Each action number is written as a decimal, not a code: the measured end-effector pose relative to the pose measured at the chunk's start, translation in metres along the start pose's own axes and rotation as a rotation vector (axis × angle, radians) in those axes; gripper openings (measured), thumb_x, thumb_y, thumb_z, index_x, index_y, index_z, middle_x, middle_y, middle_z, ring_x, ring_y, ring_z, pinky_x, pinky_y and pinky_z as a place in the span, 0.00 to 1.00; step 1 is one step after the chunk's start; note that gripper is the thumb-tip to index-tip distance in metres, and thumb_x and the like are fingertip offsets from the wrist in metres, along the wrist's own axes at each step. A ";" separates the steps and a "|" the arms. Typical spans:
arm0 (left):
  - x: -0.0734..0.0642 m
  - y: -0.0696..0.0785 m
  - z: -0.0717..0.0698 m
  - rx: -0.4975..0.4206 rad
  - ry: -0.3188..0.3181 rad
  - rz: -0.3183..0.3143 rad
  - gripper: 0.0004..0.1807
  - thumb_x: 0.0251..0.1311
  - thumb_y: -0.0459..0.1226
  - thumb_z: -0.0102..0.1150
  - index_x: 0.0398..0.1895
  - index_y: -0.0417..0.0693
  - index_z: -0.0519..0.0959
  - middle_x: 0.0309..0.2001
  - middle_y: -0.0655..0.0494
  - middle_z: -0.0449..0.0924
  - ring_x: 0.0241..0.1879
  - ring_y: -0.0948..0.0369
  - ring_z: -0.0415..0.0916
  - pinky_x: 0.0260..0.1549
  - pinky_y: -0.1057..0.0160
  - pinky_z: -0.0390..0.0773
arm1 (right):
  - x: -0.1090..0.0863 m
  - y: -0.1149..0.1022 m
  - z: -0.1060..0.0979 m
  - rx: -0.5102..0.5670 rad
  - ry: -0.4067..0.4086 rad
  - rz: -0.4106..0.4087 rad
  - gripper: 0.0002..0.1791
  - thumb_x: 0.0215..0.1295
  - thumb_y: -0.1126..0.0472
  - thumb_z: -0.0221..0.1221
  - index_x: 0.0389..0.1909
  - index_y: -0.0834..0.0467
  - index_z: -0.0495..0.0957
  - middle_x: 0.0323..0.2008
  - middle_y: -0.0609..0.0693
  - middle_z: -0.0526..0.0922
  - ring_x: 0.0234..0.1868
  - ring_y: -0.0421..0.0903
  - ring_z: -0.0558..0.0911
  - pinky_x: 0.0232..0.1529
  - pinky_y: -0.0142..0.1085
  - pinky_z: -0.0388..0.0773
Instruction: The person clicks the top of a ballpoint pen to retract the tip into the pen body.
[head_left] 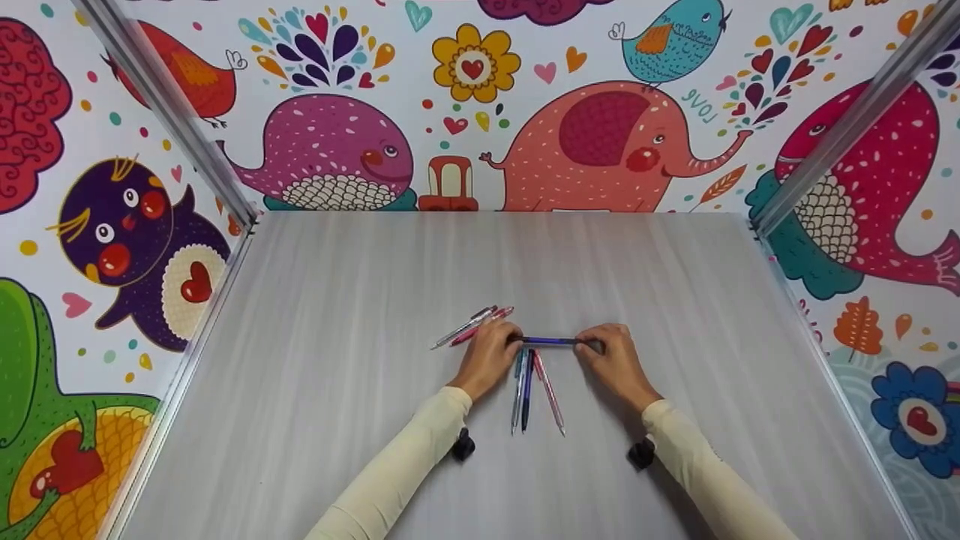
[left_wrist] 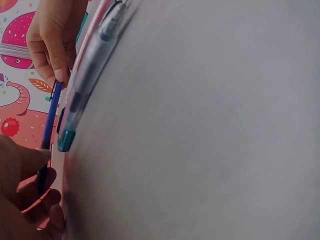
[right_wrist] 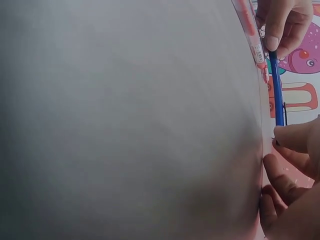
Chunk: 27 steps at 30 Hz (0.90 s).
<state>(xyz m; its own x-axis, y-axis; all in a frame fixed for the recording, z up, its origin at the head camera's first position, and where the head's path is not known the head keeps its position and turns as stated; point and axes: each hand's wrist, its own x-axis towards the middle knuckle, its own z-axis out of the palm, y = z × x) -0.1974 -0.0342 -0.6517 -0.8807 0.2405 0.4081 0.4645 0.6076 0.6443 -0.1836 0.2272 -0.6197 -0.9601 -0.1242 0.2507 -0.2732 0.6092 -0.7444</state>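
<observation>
A blue pen (head_left: 550, 341) with dark ends is stretched sideways between both hands. My left hand (head_left: 489, 352) pinches its left end between thumb and fingers, and my right hand (head_left: 613, 361) pinches the right end. In the left wrist view the pen (left_wrist: 51, 117) shows a dark clip near the right hand (left_wrist: 52, 40). Just below it on the table lie a teal-tipped clear pen (head_left: 517, 394), a dark blue pen (head_left: 527, 397) and a pink pen (head_left: 551, 394). Beyond the left hand rest a clear pen with a dark end (head_left: 461, 328) and another pink pen (head_left: 469, 331), side by side.
The grey wood-grain table (head_left: 360, 450) is bordered by metal rails (head_left: 180, 375) on its sides. Walls printed with cartoon animals, such as a coral elephant (head_left: 540, 165), stand behind it and at both sides. A small black device (head_left: 641, 454) is on the right wrist.
</observation>
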 end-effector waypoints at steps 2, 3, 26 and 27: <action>0.001 -0.002 0.003 0.012 -0.006 -0.004 0.04 0.66 0.30 0.74 0.42 0.42 0.90 0.42 0.51 0.90 0.47 0.52 0.82 0.53 0.52 0.82 | 0.000 0.001 0.001 0.001 0.007 -0.008 0.07 0.64 0.74 0.74 0.41 0.64 0.91 0.42 0.59 0.90 0.54 0.62 0.78 0.61 0.54 0.69; 0.002 -0.002 0.003 0.011 -0.010 -0.008 0.04 0.66 0.30 0.74 0.42 0.42 0.90 0.42 0.51 0.90 0.47 0.51 0.82 0.53 0.52 0.82 | 0.000 0.001 0.001 0.002 0.009 -0.010 0.07 0.63 0.75 0.74 0.40 0.65 0.91 0.41 0.59 0.90 0.54 0.62 0.78 0.62 0.54 0.68; 0.004 0.017 -0.014 0.147 -0.026 0.041 0.03 0.65 0.32 0.76 0.39 0.42 0.91 0.41 0.51 0.85 0.44 0.52 0.78 0.47 0.54 0.79 | -0.001 0.004 0.004 -0.010 0.017 0.003 0.05 0.63 0.75 0.73 0.38 0.65 0.91 0.41 0.60 0.84 0.55 0.63 0.74 0.60 0.53 0.66; 0.005 0.019 -0.015 0.157 -0.033 0.031 0.03 0.65 0.32 0.76 0.40 0.42 0.91 0.41 0.51 0.85 0.45 0.52 0.78 0.47 0.54 0.79 | 0.000 0.005 0.004 -0.016 0.017 -0.002 0.05 0.63 0.74 0.74 0.38 0.65 0.91 0.41 0.60 0.84 0.55 0.63 0.74 0.60 0.54 0.66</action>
<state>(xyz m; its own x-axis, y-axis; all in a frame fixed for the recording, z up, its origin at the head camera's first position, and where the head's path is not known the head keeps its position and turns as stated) -0.1911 -0.0324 -0.6280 -0.8700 0.2844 0.4027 0.4735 0.7095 0.5219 -0.1847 0.2268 -0.6260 -0.9583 -0.1123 0.2626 -0.2740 0.6211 -0.7343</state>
